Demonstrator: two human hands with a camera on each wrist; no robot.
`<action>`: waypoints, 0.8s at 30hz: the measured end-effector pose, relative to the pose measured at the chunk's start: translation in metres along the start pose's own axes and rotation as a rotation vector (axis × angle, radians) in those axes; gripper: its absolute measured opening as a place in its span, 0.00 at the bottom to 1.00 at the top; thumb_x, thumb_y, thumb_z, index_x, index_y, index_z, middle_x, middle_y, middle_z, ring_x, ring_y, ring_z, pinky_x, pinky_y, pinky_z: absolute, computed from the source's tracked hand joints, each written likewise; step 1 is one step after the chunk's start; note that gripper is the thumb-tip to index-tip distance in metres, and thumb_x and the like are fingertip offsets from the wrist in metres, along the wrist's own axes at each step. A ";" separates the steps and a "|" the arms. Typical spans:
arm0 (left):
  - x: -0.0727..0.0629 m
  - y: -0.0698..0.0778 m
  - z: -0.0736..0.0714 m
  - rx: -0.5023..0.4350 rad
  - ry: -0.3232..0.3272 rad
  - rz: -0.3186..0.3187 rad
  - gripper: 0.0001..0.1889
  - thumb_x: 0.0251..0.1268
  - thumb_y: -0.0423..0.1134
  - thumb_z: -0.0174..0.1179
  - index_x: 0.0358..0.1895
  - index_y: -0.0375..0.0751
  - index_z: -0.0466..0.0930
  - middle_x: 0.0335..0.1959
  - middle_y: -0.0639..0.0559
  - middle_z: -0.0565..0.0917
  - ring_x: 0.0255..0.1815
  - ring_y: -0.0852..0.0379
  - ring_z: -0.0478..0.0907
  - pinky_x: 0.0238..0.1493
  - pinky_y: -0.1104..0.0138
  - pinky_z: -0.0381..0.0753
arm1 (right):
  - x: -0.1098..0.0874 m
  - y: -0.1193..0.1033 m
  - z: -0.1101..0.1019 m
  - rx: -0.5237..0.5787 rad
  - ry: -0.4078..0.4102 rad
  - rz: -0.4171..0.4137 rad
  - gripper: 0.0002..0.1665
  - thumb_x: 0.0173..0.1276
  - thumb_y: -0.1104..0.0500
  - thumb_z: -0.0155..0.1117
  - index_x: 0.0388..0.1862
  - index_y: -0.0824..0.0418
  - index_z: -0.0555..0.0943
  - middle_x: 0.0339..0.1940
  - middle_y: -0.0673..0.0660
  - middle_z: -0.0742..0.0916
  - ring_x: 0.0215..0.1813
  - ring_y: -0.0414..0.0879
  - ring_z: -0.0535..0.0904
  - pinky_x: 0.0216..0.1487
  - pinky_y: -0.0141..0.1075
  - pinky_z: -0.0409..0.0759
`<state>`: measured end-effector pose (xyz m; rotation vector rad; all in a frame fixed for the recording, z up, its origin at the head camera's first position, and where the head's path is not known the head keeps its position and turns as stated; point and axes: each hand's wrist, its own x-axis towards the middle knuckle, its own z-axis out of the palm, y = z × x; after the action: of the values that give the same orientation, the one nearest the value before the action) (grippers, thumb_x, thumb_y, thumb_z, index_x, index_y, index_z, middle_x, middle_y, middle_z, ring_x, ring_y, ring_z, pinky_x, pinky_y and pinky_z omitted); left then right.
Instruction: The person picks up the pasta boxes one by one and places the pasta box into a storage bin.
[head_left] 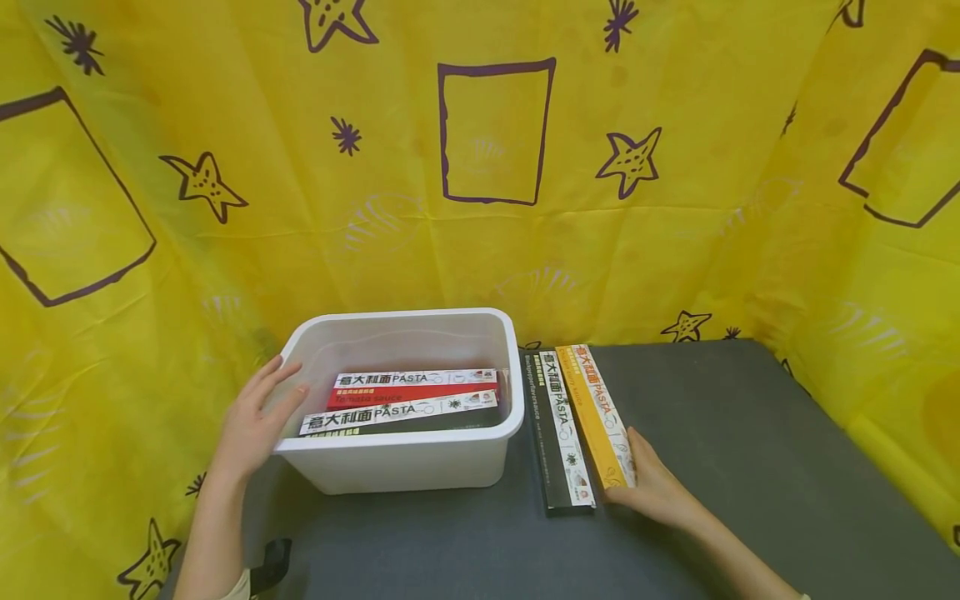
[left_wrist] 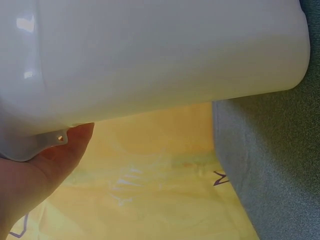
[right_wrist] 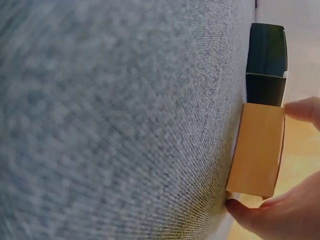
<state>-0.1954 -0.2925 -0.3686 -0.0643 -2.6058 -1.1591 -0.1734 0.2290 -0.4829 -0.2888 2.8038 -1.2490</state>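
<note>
In the head view my left hand (head_left: 251, 421) holds the left rim of a white plastic bin (head_left: 412, 462). In the left wrist view, part of that hand (left_wrist: 50, 170) reaches under the rim's lip. Inside the bin lie a red tomato sauce pasta box (head_left: 416, 393) and a black pasta box (head_left: 401, 414). On the right, my right hand (head_left: 656, 490) grips the near end of a yellow pasta box (head_left: 588, 408), with thumb and fingers on opposite sides, as the right wrist view also shows. Left of it lies a black pepper pasta box (head_left: 551, 442).
A dark grey cloth-covered table (head_left: 420, 542) lies under everything. Yellow patterned curtains (head_left: 495, 258) hang close behind it and along both sides. A black strap (head_left: 272, 567) is by my left wrist. The bin's right wall stands close to the black box on the table.
</note>
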 end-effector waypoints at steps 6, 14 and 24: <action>-0.001 0.001 -0.001 0.003 0.001 -0.004 0.29 0.72 0.52 0.53 0.69 0.38 0.68 0.76 0.39 0.56 0.74 0.29 0.49 0.61 0.26 0.46 | 0.002 0.003 -0.001 0.015 -0.028 -0.022 0.75 0.43 0.51 0.79 0.70 0.86 0.40 0.70 0.85 0.51 0.72 0.77 0.48 0.67 0.67 0.52; -0.001 0.001 -0.001 0.008 0.004 -0.004 0.29 0.73 0.52 0.52 0.70 0.38 0.68 0.76 0.39 0.56 0.74 0.28 0.49 0.60 0.26 0.45 | 0.005 0.008 0.001 0.038 -0.042 -0.030 0.77 0.42 0.52 0.81 0.70 0.85 0.36 0.71 0.85 0.51 0.72 0.74 0.51 0.67 0.65 0.55; -0.001 0.001 -0.001 0.013 -0.002 -0.003 0.29 0.72 0.51 0.53 0.70 0.38 0.68 0.76 0.38 0.56 0.73 0.28 0.50 0.61 0.27 0.46 | -0.001 0.004 -0.003 -0.056 0.003 0.076 0.75 0.41 0.48 0.80 0.74 0.80 0.43 0.71 0.80 0.60 0.66 0.68 0.66 0.63 0.59 0.67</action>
<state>-0.1943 -0.2925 -0.3674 -0.0596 -2.6159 -1.1439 -0.1736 0.2338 -0.4841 -0.1813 2.8266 -1.1584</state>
